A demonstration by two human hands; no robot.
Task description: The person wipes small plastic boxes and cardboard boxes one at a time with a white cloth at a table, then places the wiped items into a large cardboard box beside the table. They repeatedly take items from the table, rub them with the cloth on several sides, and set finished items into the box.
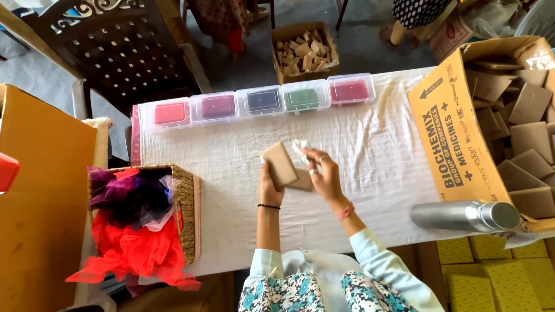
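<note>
**Hands on the cardboard piece, mid-bench**

Left hand [269, 186] is closed around a flat brown cardboard piece [280, 164], thumb on one side and fingers behind, holding it tilted above the white-clothed bench [231, 156]. My right hand [324, 173] pinches a small crumpled bit of white material [300, 147] at the cardboard's top edge, fingers curled shut on it; a second brown piece [302, 181] sits just under both hands. I judge the cardboard to be light and fairly stiff, best held by its edges, since it would crease if squeezed across the face. The white scrap looks soft and flimsy. A row of clear lidded boxes [260, 100] with coloured contents lines the far edge, a wicker basket [188, 202] of red and purple netting sits at my left, and a steel bottle [462, 216] lies at my right.
</note>
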